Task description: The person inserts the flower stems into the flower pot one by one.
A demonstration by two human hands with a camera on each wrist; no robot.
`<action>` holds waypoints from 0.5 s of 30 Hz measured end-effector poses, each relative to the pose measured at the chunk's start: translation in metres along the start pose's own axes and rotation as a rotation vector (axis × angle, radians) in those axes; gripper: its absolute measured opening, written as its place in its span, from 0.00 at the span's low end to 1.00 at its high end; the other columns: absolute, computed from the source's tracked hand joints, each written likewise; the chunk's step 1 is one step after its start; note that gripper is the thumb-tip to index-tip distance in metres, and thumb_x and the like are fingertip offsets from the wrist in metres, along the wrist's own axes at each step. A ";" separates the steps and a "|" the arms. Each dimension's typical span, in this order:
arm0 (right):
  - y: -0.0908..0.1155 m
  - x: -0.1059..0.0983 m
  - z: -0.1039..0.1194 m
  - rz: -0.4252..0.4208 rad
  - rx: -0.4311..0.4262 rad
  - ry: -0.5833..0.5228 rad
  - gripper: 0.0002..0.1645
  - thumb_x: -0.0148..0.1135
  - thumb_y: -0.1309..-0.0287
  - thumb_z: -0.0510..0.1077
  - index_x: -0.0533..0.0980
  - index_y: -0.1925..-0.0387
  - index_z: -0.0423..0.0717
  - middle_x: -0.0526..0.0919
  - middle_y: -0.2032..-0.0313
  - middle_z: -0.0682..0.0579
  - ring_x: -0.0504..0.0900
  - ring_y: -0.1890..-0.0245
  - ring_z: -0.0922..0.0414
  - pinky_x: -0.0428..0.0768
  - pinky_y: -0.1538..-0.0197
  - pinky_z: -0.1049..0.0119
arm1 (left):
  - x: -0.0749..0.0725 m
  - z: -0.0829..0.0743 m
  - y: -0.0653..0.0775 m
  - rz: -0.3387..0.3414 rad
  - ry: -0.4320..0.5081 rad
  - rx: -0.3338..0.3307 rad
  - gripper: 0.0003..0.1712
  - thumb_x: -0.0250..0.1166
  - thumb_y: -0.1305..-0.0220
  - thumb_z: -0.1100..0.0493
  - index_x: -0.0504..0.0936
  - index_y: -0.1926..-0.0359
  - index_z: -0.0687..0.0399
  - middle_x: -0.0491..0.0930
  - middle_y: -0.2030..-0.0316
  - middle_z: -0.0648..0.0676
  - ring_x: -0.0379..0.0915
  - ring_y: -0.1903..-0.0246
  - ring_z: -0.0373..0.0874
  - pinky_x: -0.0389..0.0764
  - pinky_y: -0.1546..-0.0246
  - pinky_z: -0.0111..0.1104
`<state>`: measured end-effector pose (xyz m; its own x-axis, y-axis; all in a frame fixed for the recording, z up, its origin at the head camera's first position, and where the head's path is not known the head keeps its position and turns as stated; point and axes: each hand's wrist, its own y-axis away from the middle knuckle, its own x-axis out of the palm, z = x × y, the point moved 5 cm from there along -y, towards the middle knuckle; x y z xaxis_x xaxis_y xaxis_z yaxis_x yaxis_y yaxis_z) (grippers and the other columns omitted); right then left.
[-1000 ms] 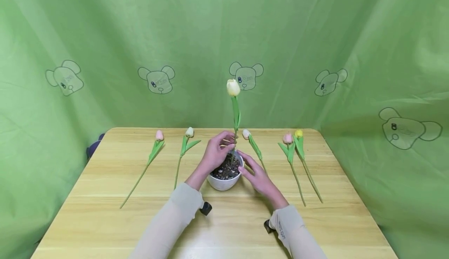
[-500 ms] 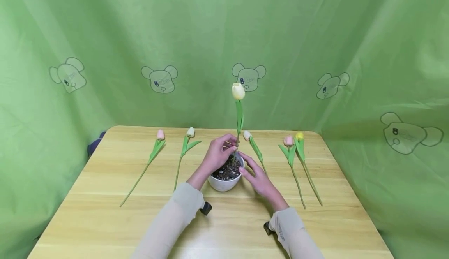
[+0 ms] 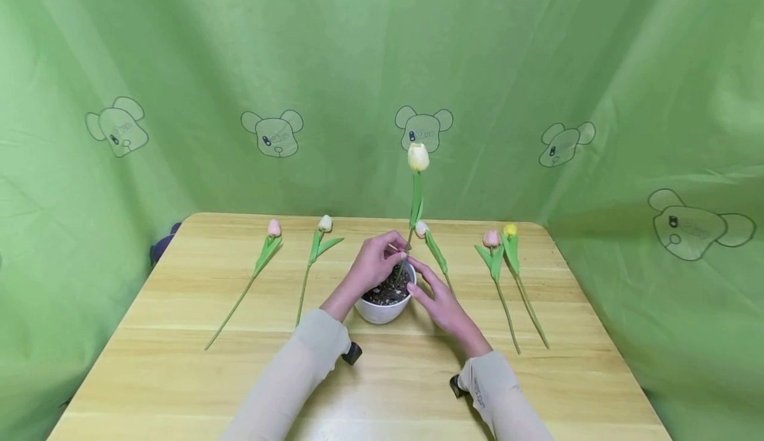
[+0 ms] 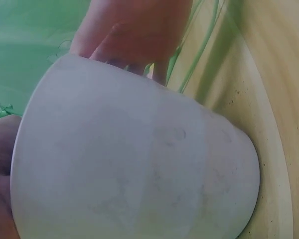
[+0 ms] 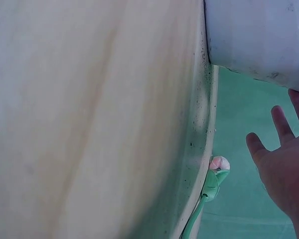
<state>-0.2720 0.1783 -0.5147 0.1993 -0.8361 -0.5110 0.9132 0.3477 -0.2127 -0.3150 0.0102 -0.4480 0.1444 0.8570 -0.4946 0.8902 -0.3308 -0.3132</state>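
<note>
My left hand pinches the lower stem of a cream tulip over the white pot. The tulip stands tall, leaning slightly right, and its stem runs down to the dark soil. At the pot's right side is my right hand, thumb and fingertips right at the rim. In the right wrist view that hand shows straight, spread fingers, one reaching the pot. The left wrist view is mostly filled by the pot's outer wall, with part of my left hand at its rim.
On the wooden table lie a pink tulip and a white one to the left. Behind the right hand lies a pale tulip; farther right are a pink and a yellow tulip. Green curtains surround the table.
The cream tulip's bloom has shifted right and the stem now leans that way. My left hand has moved slightly right and down with the stem. My right hand has stayed at the pot.
</note>
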 end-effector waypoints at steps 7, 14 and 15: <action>-0.001 0.001 0.003 0.007 -0.017 -0.009 0.35 0.55 0.23 0.50 0.59 0.20 0.60 0.63 0.22 0.46 0.61 0.23 0.36 0.54 0.24 0.26 | -0.006 0.002 0.001 -0.026 -0.009 -0.026 0.07 0.67 0.32 0.67 0.84 0.54 0.56 0.87 0.56 0.57 0.85 0.58 0.48 0.88 0.53 0.32; -0.001 0.000 0.002 0.003 -0.022 -0.011 0.35 0.55 0.23 0.50 0.59 0.20 0.58 0.63 0.22 0.46 0.61 0.23 0.37 0.55 0.24 0.28 | -0.008 0.002 0.000 -0.048 0.007 -0.036 0.08 0.66 0.31 0.66 0.83 0.53 0.56 0.86 0.57 0.56 0.85 0.56 0.48 0.88 0.50 0.33; -0.001 0.001 0.002 0.003 -0.024 -0.013 0.35 0.55 0.23 0.50 0.59 0.20 0.58 0.63 0.22 0.46 0.61 0.23 0.37 0.56 0.24 0.28 | -0.008 0.002 0.000 -0.050 0.011 -0.039 0.07 0.66 0.30 0.65 0.83 0.52 0.56 0.86 0.57 0.56 0.85 0.56 0.48 0.88 0.49 0.33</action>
<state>-0.2721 0.1765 -0.5129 0.2067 -0.8405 -0.5008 0.9037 0.3602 -0.2314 -0.3172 0.0023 -0.4458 0.1035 0.8764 -0.4703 0.9127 -0.2716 -0.3053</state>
